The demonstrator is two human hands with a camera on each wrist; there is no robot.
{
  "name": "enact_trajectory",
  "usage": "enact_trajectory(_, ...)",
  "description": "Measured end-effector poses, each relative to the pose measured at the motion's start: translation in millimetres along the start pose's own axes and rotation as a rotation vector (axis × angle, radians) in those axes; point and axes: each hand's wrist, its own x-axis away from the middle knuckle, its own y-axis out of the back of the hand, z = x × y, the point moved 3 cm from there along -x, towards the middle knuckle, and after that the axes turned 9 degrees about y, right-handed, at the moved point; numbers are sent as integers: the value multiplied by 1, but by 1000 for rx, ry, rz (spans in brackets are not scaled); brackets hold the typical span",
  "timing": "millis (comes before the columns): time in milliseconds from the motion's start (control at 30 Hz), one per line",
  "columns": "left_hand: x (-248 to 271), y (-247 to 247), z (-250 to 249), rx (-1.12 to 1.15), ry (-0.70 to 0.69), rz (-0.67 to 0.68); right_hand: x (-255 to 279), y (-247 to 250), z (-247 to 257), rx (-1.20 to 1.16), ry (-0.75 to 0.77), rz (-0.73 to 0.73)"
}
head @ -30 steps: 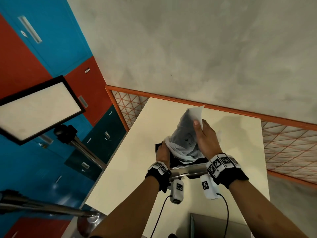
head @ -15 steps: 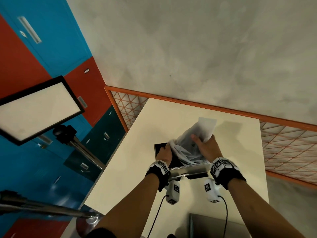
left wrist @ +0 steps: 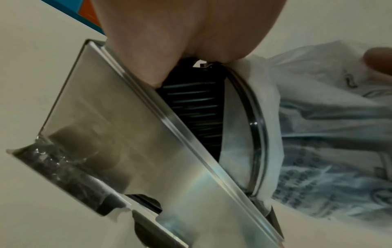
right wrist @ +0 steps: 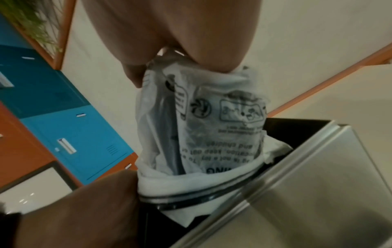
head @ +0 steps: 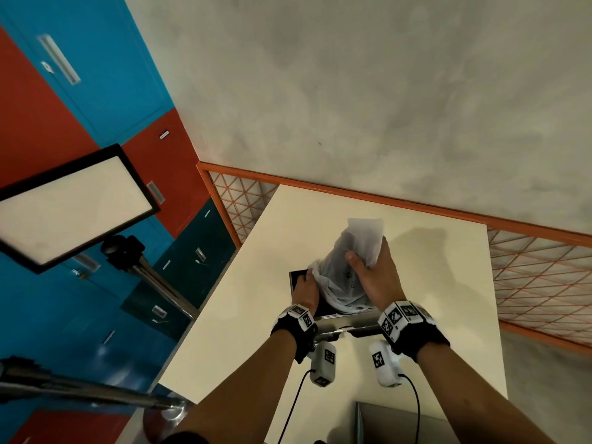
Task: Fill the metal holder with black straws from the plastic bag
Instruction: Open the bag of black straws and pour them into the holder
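Note:
A steel straw holder (head: pixel 339 322) stands on the cream table (head: pixel 243 331), close in front of me. A translucent printed plastic bag (head: pixel 349 261) hangs upside down with its banded mouth inside the holder (right wrist: pixel 307 193). My right hand (head: pixel 366 261) pinches the bag's upper part (right wrist: pixel 212 117) between thumb and fingers. My left hand (head: pixel 306 283) grips the holder's left rim beside the bag's mouth. In the left wrist view, black straws (left wrist: pixel 193 107) lie stacked inside the holder (left wrist: pixel 127 134), under my fingers (left wrist: pixel 161 42).
A light panel (head: pixel 70 206) on a tripod stands left of the table, in front of blue and red lockers (head: pixel 96 75). An orange rail (head: pixel 384 200) runs along the table's far side. A grey flat object (head: pixel 400 424) lies at the near edge.
My right hand has come down with the bag towards the holder, and the bag's top has crumpled and tipped a little. My left hand has stayed on the rim.

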Motion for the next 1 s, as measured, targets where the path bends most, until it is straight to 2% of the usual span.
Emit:
enact_trajectory(133, 2, 1, 0, 50, -19, 5, -5, -2, 5, 15, -83, 4)
enact_trajectory(467, 7, 2, -3, 74, -23, 46, -12, 0, 16, -34, -7, 27)
enact_trajectory(533, -5, -4, 3, 182, -6, 67, -12, 1, 20, -48, 10, 55)
enact_trajectory(633, -59, -23, 36, 270, 18, 46, -11, 3, 28, -78, -2, 47)
enact_trajectory(800, -15, -8, 12, 196, -4, 42, -18, 1, 39, -54, 42, 29)
enact_trajectory(933, 7, -1, -2, 87, 4, 62, -21, 0, 16, 185, -42, 45)
enact_trajectory(1000, 2, 0, 0, -14, 42, 21, -20, 3, 4, 227, -85, 31)
